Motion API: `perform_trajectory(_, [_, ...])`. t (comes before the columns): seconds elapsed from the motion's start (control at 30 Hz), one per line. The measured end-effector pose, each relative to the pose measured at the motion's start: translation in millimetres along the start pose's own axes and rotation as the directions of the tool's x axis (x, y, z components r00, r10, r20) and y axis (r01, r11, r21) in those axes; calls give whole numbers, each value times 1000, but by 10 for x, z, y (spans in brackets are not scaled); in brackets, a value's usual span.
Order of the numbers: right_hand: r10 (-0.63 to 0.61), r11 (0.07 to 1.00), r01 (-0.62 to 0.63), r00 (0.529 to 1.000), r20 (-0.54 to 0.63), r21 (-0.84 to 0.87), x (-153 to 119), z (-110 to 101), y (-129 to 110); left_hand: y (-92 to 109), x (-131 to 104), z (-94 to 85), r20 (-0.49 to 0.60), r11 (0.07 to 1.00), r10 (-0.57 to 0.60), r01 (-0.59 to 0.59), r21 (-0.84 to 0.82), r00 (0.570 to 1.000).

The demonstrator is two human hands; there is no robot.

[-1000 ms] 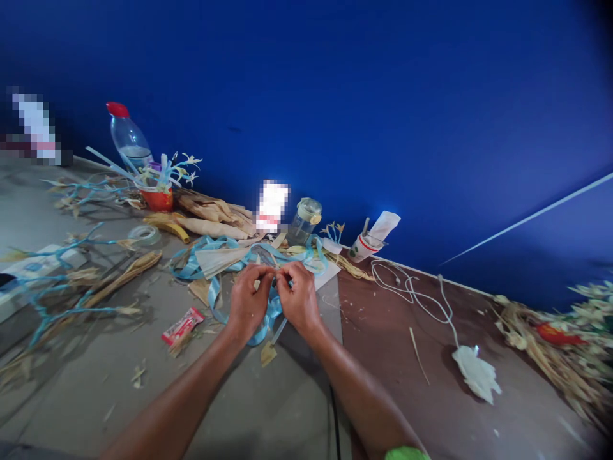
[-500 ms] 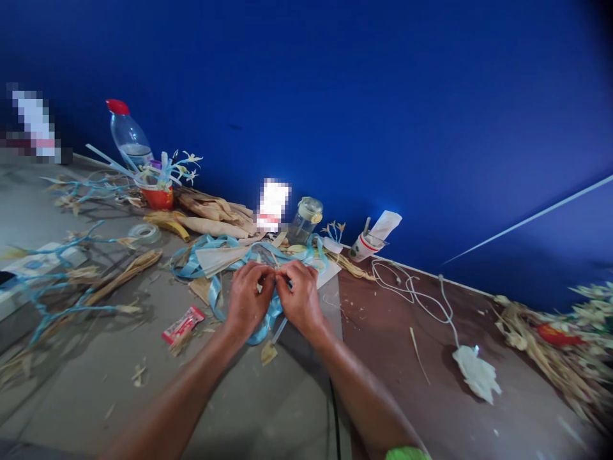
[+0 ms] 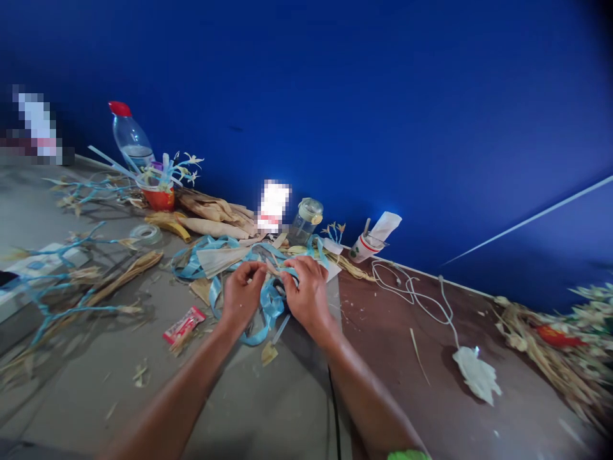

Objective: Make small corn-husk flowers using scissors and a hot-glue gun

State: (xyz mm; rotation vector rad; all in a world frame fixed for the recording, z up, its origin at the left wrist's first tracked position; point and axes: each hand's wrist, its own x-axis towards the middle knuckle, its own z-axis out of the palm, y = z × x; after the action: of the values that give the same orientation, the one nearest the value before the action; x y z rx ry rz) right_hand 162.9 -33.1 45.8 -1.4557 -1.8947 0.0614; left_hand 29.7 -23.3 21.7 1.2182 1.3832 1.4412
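Observation:
Over a heap of light blue ribbon [image 3: 272, 308] and dried husk pieces, both hands meet near the middle. My left hand [image 3: 244, 291] is closed in a pinch on a small pale piece, its tip between the two hands. The fingers of my right hand [image 3: 306, 291] curl round a blue strip, and a dark loop shows beside the thumb. A pale husk sheet [image 3: 218, 260] lies on the ribbon to the left of my left hand. Below the hands rests a short stem with a yellowish petal [image 3: 269, 353].
Blue-wrapped branches [image 3: 67, 310] spread at the left. Behind stand a red cup [image 3: 159, 199], a bottle [image 3: 131, 140], a clear jar [image 3: 306, 220] and a white cup [image 3: 364, 247]. A white cable [image 3: 445, 306] and crumpled tissue [image 3: 479, 375] lie at the right.
My hands have moved apart a little, the right one rightward and turned. A blue strip and a dark loop now show at my right fingers.

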Motion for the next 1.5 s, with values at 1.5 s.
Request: perform_trajectory(1.5, [228,-208,-625,718,658,753,24,297,116,9,-31,56,198,949,49,17,-315,979])
